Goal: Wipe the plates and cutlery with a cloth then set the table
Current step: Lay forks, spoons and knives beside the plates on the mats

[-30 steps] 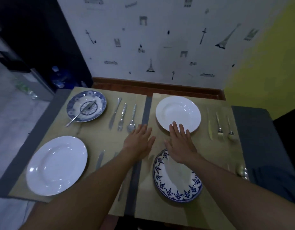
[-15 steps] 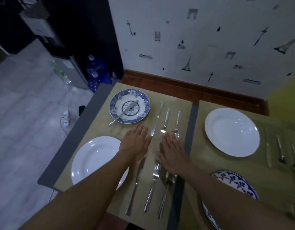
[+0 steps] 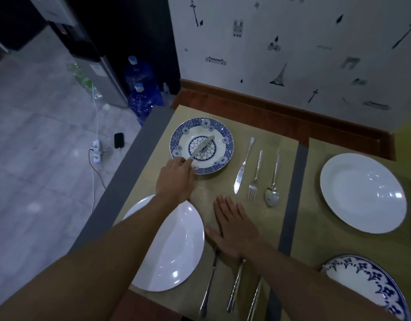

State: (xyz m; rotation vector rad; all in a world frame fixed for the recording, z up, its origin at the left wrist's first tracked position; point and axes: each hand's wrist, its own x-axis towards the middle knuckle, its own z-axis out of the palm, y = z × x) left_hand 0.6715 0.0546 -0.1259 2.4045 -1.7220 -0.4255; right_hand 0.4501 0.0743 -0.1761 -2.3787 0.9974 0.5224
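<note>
A blue-patterned plate (image 3: 223,144) stands at the far left of the table with a butter knife (image 3: 203,145) lying across it. My left hand (image 3: 175,179) grips that knife's handle at the plate's near rim. Flat on the placemat (image 3: 208,188) rests my right hand (image 3: 233,227), fingers straight, holding nothing. Right of the plate lie a knife (image 3: 242,167), a fork (image 3: 255,177) and a spoon (image 3: 272,184). A white plate (image 3: 176,246) sits under my left forearm. Three more pieces of cutlery (image 3: 234,288) lie near the front edge, partly under my right wrist.
A second white plate (image 3: 361,193) sits on the right placemat, and a blue-rimmed plate (image 3: 371,281) at the near right. The wall (image 3: 292,54) backs the table. Water bottles (image 3: 142,98), a power strip (image 3: 95,151) and cables lie on the floor to the left.
The view swung left. My left hand reached forward from the placemat and took hold of the butter knife's handle on the blue plate. My right hand stayed flat on the mat.
</note>
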